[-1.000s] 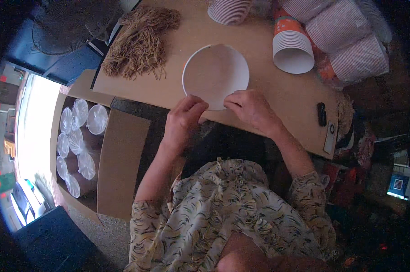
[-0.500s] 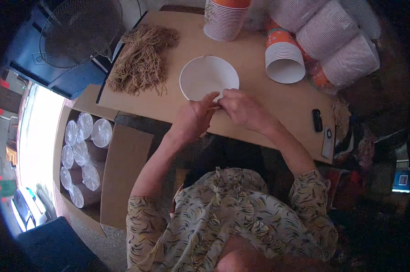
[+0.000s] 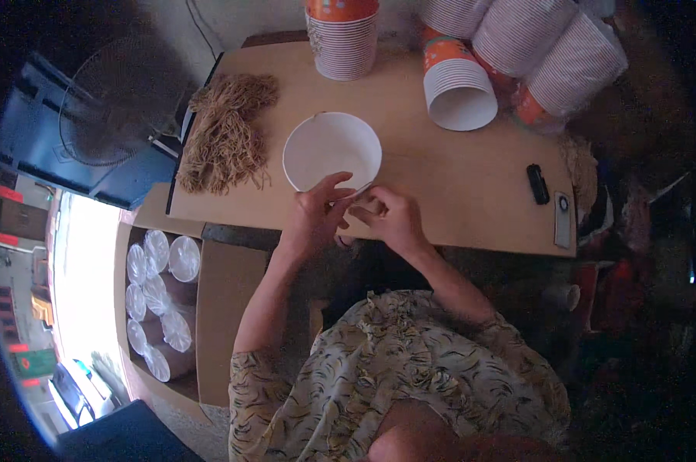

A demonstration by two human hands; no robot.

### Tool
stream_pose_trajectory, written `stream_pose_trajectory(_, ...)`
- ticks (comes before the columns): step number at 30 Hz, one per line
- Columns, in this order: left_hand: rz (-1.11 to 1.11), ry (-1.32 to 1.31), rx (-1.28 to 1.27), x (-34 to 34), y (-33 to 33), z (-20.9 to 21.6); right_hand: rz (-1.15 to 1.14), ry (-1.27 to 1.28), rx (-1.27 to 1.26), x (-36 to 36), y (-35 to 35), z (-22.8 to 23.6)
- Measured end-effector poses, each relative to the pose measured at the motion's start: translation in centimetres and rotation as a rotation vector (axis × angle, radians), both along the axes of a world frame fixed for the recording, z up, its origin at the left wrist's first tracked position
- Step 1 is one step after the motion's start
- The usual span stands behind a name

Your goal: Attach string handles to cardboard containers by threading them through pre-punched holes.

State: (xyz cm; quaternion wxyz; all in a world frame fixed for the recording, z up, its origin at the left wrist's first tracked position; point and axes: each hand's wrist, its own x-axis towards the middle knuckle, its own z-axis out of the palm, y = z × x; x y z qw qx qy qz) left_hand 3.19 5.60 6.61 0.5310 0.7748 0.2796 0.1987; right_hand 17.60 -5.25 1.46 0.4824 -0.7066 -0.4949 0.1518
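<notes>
A white paper tub (image 3: 332, 146) stands on the tan tabletop, its open mouth facing me. My left hand (image 3: 315, 215) grips its near rim, with the index finger reaching over the edge. Beside it, my right hand (image 3: 392, 222) has its fingers bent in a pinch close to the same rim. Whatever thin thing lies between the right fingertips is too small to make out. On the tub's far rim sits a small brown bit of cord. To the left lies a loose heap of brown twine (image 3: 228, 135).
Stacked orange-and-white tubs (image 3: 344, 46) stand at the back, and another stack (image 3: 459, 92) lies on its side. Plastic-wrapped stacks (image 3: 563, 65) rest at back right. A black object (image 3: 537, 185) lies near the right edge. An open carton (image 3: 232, 308) of wrapped tubs sits lower left.
The view has shifted, so the table things sit further left. My right hand has drawn back slightly from the rim, and its fingers are more bent.
</notes>
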Motion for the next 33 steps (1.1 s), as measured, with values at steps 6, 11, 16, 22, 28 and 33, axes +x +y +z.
stream_pose_trajectory(6, 0.01, 0.039, 0.049, 0.5, -0.1, 0.0, -0.051, 0.043, 0.141, -0.5, 1.0, -2.8)
stream_pose_trajectory(11, 0.082, 0.073, 0.157, 0.7, -0.4, 0.2, 0.035, -0.048, 0.197, -0.3, 1.0, -2.0)
stream_pose_trajectory(16, 0.194, 0.004, 0.236, 1.4, -0.6, -1.2, 0.096, -0.167, 0.25, 0.2, 0.6, -1.0)
stream_pose_trajectory(22, 0.144, -0.049, 0.253, 2.3, -1.0, 0.0, 0.111, -0.17, 0.223, 0.8, -0.1, -1.3)
stream_pose_trajectory(28, 0.126, -0.022, 0.515, 2.5, -0.5, -0.5, 0.118, -0.123, 0.223, 1.3, -0.9, -1.0)
stream_pose_trajectory(33, 0.128, -0.002, 0.369, 2.8, -0.3, -0.6, 0.065, 0.025, 0.213, 2.0, -1.4, -0.1)
